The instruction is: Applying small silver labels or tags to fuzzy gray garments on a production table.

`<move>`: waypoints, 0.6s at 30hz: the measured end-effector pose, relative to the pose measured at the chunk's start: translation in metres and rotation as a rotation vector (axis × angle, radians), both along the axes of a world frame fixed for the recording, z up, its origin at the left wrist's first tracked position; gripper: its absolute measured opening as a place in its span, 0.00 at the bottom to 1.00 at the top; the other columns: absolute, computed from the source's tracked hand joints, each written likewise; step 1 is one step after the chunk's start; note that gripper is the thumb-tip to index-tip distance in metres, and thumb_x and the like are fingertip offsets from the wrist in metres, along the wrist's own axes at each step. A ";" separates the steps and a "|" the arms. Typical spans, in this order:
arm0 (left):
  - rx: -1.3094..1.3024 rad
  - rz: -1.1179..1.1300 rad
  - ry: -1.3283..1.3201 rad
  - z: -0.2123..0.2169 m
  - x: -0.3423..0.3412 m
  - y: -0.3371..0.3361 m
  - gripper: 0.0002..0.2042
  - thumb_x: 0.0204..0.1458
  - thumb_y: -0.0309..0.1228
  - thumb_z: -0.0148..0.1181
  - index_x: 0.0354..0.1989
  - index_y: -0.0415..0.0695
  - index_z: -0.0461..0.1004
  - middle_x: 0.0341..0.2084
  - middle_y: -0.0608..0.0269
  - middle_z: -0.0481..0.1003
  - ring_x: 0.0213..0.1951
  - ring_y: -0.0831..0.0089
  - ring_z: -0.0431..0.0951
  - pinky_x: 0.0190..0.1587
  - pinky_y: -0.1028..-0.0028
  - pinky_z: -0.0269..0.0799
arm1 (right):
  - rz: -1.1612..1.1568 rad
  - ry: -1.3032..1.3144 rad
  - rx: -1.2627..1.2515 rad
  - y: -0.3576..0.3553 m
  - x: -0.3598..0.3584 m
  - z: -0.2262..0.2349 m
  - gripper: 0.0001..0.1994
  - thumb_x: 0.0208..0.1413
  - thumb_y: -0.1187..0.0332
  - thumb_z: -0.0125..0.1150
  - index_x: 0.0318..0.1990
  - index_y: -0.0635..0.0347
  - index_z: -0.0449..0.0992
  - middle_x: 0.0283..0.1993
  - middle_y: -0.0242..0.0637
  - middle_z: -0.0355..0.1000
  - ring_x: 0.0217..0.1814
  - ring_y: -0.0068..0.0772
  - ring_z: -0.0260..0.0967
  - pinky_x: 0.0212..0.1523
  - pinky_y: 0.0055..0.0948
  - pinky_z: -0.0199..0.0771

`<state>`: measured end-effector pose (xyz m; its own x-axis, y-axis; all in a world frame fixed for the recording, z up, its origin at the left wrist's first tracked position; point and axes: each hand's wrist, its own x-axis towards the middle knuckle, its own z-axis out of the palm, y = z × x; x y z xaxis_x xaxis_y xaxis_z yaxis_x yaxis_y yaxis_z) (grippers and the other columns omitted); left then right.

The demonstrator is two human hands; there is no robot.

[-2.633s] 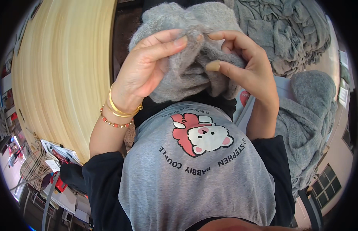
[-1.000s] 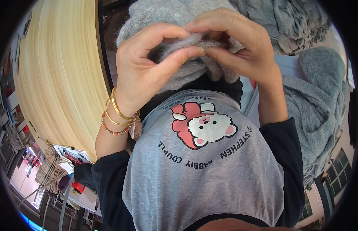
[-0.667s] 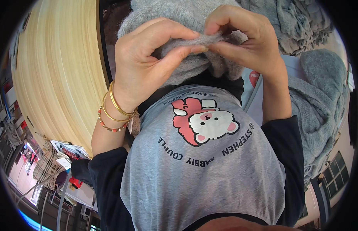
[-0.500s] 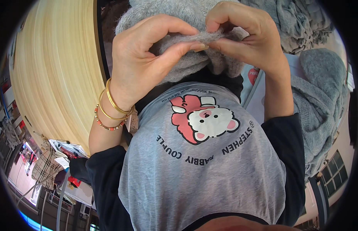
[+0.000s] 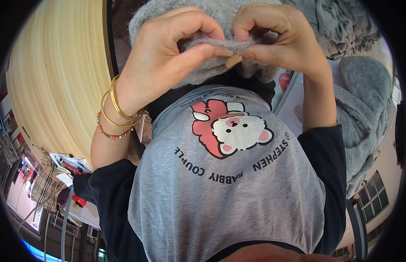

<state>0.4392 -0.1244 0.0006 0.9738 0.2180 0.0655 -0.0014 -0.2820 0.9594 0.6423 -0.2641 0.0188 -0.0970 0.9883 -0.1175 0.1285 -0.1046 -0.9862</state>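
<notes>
A fuzzy grey knit garment (image 5: 207, 73) lies over my lap, its upper part running out of view at the top. Both hands pinch one edge of it, close together. My left hand (image 5: 163, 59), with gold bangles (image 5: 117, 109) and a beaded bracelet (image 5: 111, 134) on the wrist, grips the knit between thumb and fingers. My right hand (image 5: 294, 46) pinches the same edge just to the right, thumb below and forefinger curled above. A small tan piece (image 5: 233, 61) shows under the edge between the thumbs; I cannot tell what it is.
On the left stands a pale wood-grain tabletop (image 5: 54, 78) with a dark edge. Grey knitted pieces (image 5: 364, 109) lie on a surface at the right, and more grey fabric (image 5: 338, 26) is heaped at the upper right. A checked cloth (image 5: 48, 185) hangs at the lower left.
The left forearm has shifted slightly left and the left wrist has tilted. A tan piece now shows between the thumbs. Both hands keep their pinch on the knit.
</notes>
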 end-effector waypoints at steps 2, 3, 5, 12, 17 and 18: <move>0.038 -0.004 0.026 -0.001 -0.001 0.000 0.07 0.51 0.14 0.59 0.38 0.34 0.73 0.38 0.63 0.72 0.38 0.80 0.72 0.41 0.80 0.70 | -0.029 -0.039 -0.022 -0.002 0.000 -0.002 0.05 0.50 0.79 0.68 0.34 0.65 0.77 0.27 0.26 0.73 0.26 0.12 0.69 0.25 0.15 0.66; 0.056 0.011 0.030 -0.002 -0.002 -0.001 0.07 0.51 0.15 0.59 0.38 0.35 0.72 0.38 0.63 0.72 0.38 0.79 0.72 0.41 0.80 0.69 | -0.022 -0.095 0.022 -0.002 0.001 -0.003 0.06 0.49 0.78 0.68 0.34 0.65 0.77 0.28 0.27 0.73 0.27 0.14 0.69 0.26 0.16 0.67; 0.123 0.056 -0.043 -0.003 0.000 -0.004 0.07 0.50 0.17 0.60 0.37 0.36 0.73 0.35 0.62 0.72 0.36 0.75 0.73 0.38 0.78 0.69 | 0.009 -0.243 0.163 0.000 0.002 -0.005 0.07 0.47 0.77 0.68 0.33 0.64 0.75 0.32 0.31 0.73 0.31 0.20 0.70 0.30 0.19 0.69; 0.278 0.111 -0.276 -0.001 -0.002 -0.010 0.11 0.44 0.16 0.62 0.37 0.39 0.74 0.32 0.60 0.73 0.32 0.67 0.75 0.33 0.73 0.70 | -0.057 -0.335 0.347 -0.009 -0.011 -0.007 0.09 0.43 0.77 0.68 0.32 0.63 0.73 0.33 0.36 0.73 0.33 0.29 0.72 0.33 0.24 0.71; 0.372 0.090 -0.343 0.003 -0.004 -0.008 0.13 0.41 0.15 0.62 0.37 0.39 0.74 0.33 0.58 0.73 0.32 0.65 0.75 0.33 0.72 0.71 | -0.086 -0.467 0.591 -0.006 -0.013 -0.006 0.11 0.41 0.79 0.69 0.34 0.64 0.76 0.32 0.38 0.74 0.33 0.32 0.74 0.31 0.24 0.72; 0.394 0.094 -0.362 0.003 -0.004 -0.008 0.13 0.41 0.15 0.62 0.37 0.39 0.74 0.33 0.58 0.73 0.32 0.65 0.75 0.33 0.72 0.71 | -0.102 -0.495 0.620 -0.006 -0.014 -0.006 0.12 0.40 0.79 0.69 0.35 0.64 0.77 0.33 0.38 0.74 0.33 0.32 0.74 0.31 0.24 0.72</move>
<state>0.4353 -0.1319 0.0034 0.8515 0.1940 0.4872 -0.2693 -0.6354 0.7237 0.6281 -0.2698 0.0128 -0.0834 0.8889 0.4505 0.5859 0.4094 -0.6994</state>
